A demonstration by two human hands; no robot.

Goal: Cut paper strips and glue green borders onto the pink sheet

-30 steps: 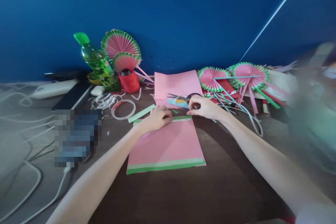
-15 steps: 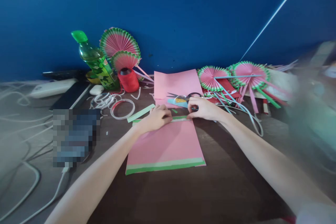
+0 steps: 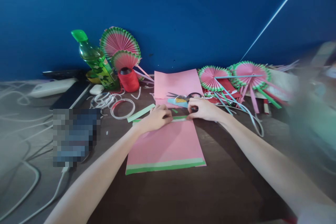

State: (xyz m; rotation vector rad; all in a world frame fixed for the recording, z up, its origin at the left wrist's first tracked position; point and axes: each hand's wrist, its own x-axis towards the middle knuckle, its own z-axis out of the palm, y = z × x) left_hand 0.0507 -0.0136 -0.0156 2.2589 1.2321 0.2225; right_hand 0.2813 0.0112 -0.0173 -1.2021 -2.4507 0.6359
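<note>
A pink paper sheet (image 3: 168, 145) with green and pale green bands along its near and far edges lies flat on the dark table (image 3: 183, 196). My left hand (image 3: 154, 119) presses its fingertips on the sheet's far edge near the middle. My right hand (image 3: 204, 109) pinches that same far edge at the right corner, where the green band (image 3: 180, 118) shows between the two hands. Just behind my right hand lie scissors (image 3: 183, 96) on a second pink sheet (image 3: 175, 83).
A loose green strip (image 3: 141, 112) and a tape ring (image 3: 123, 108) lie left of the hands. At the back stand a green bottle (image 3: 96, 61), a red spool (image 3: 128, 79) and watermelon paper fans (image 3: 119, 43). More fans (image 3: 233, 75) and cut strips sit right. Cables (image 3: 28, 182) and a blurred patch lie left.
Both hands stay on the sheet's far edge with only slight finger shifts. The view has drifted a little.
</note>
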